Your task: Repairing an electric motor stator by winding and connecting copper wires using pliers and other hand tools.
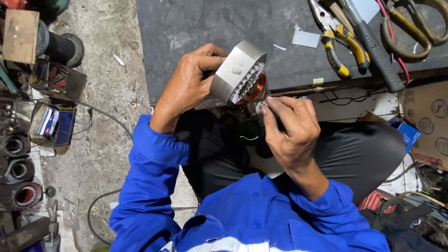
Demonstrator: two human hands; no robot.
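One steel stator (233, 72) (copper windings (255, 89) inside)

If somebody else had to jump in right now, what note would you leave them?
Left hand: grips the metal motor stator, tilted, copper windings facing the right hand.
Right hand: fingertips pinch something small at the stator's lower edge; too hidden to name.
Nearby on the dark bench: yellow-handled pliers, scissors.
Done: coils sit in the slots.
Left: cannot tell from here.
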